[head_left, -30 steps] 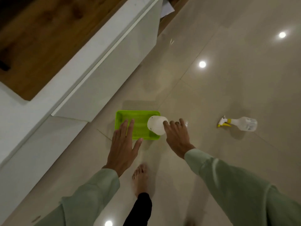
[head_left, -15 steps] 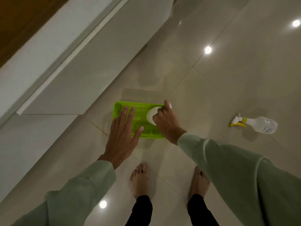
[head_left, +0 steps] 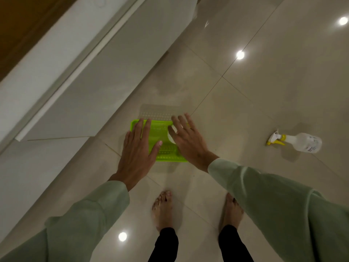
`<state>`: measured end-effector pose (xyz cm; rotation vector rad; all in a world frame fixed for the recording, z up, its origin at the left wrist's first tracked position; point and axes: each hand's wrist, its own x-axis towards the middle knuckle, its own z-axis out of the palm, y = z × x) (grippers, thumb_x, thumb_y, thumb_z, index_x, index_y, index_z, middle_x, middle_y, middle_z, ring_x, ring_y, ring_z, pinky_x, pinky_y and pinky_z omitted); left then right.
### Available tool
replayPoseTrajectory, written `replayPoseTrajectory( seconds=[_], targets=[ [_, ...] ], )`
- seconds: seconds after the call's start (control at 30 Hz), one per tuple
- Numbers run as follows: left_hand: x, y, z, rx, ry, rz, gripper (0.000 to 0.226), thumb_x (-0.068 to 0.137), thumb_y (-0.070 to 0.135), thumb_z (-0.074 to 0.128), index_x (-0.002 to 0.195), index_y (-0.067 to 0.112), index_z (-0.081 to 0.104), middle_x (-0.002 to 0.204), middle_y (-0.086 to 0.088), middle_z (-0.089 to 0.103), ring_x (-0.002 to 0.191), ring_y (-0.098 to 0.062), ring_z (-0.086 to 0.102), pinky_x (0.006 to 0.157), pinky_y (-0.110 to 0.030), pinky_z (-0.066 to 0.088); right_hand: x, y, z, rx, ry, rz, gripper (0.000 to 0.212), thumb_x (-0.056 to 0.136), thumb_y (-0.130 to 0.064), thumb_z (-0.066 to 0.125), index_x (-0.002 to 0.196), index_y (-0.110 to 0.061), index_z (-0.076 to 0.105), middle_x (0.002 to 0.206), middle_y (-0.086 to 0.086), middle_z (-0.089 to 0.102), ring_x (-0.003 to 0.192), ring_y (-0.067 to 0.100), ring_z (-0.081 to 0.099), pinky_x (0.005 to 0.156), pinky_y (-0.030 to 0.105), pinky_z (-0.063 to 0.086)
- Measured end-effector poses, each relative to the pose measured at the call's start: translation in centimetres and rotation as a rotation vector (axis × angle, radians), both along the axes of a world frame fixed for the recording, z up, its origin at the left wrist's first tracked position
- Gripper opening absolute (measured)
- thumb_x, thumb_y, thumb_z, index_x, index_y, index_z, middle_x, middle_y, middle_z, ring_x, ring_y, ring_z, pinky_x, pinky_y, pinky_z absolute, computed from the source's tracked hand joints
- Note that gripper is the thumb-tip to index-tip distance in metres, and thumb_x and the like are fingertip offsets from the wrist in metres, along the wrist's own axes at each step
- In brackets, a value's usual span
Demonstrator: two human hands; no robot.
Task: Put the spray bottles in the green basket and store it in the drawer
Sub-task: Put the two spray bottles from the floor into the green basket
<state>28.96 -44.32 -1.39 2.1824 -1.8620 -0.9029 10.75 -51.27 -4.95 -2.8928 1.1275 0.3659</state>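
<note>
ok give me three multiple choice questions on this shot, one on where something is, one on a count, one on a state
1. Where is the clear plastic spray bottle with the yellow trigger?
A. in the basket
B. lying on the glossy tiled floor, right of the basket
C. in the right hand

2. How many spray bottles show?
A. one
B. two
C. four

3. What state is the right hand in?
A. closed around a bottle
B. open, fingers spread
C. out of view

Answers:
1 B, it lies on its side, apart from the bright green perforated plastic basket.
2 B, that one plus a white bottle in the basket.
3 B, it is spread over the white bottle; the left hand is open too.
</note>
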Motion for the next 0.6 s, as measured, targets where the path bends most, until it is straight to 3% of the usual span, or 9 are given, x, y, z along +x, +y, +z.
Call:
replayPoseTrajectory(
  seconds=[0.1, 0.17, 0.23, 0.4, 0.6],
  targets=[
    [0.0, 0.2, 0.2, 0.000, 0.001, 0.003, 0.072, 0.097, 0.055, 0.032, 0.156, 0.017, 0.018, 0.163, -0.010, 0.020, 0.150, -0.027, 0.024, 0.118, -0.050, 0.025, -0.3, 0.8, 0.7, 0.157, -0.208, -0.427, 0.069, 0.084, -0.028, 0.068, 0.145, -0.010, 0.042, 0.152, 0.020, 0.041, 0.133, 0.041, 0.044, 0.108, 0.055, 0.037],
    [-0.1, 0.4, 0.1, 0.004, 0.004, 0.004, 0.072, 0.097, 0.055, 0.032, 0.156, 0.016, 0.018, 0.164, -0.010, 0.020, 0.150, -0.028, 0.024, 0.118, -0.051, 0.026, 0.1, 1.2, 0.7, 0.304, -0.291, -0.690, 0.076, 0.084, -0.038, 0.068, 0.148, -0.014, 0.034, 0.143, 0.012, 0.048, 0.118, 0.035, 0.053, 0.090, 0.046, 0.049],
    [-0.3, 0.5, -0.1, 0.002, 0.007, 0.004, 0.072, 0.097, 0.055, 0.033, 0.156, 0.017, 0.017, 0.164, -0.010, 0.020, 0.150, -0.028, 0.024, 0.117, -0.051, 0.027, 0.6, 1.3, 0.0, 0.433, -0.350, -0.858, 0.068, 0.085, -0.041, 0.067, 0.143, -0.018, 0.038, 0.128, 0.007, 0.054, 0.105, 0.033, 0.059, 0.075, 0.038, 0.047],
    [-0.3, 0.8, -0.7, 0.004, 0.005, -0.004, 0.072, 0.097, 0.055, 0.033, 0.157, 0.019, 0.015, 0.164, -0.009, 0.018, 0.151, -0.026, 0.021, 0.118, -0.051, 0.026, 1.4, 1.1, -1.2, 0.465, -0.558, -1.085, 0.017, 0.088, -0.019, 0.058, 0.100, -0.008, 0.058, 0.100, 0.012, 0.063, 0.087, 0.033, 0.060, 0.066, 0.029, 0.028],
    [-0.3, 1.0, -0.8, 0.003, 0.004, 0.009, 0.072, 0.097, 0.054, 0.034, 0.157, 0.019, 0.014, 0.164, -0.009, 0.018, 0.150, -0.027, 0.023, 0.119, -0.047, 0.024, 1.6, 1.6, -1.2, 0.388, -0.583, -1.098, 0.018, 0.091, -0.016, 0.057, 0.102, -0.002, 0.061, 0.099, 0.015, 0.064, 0.085, 0.032, 0.060, 0.064, 0.026, 0.023]
  ],
)
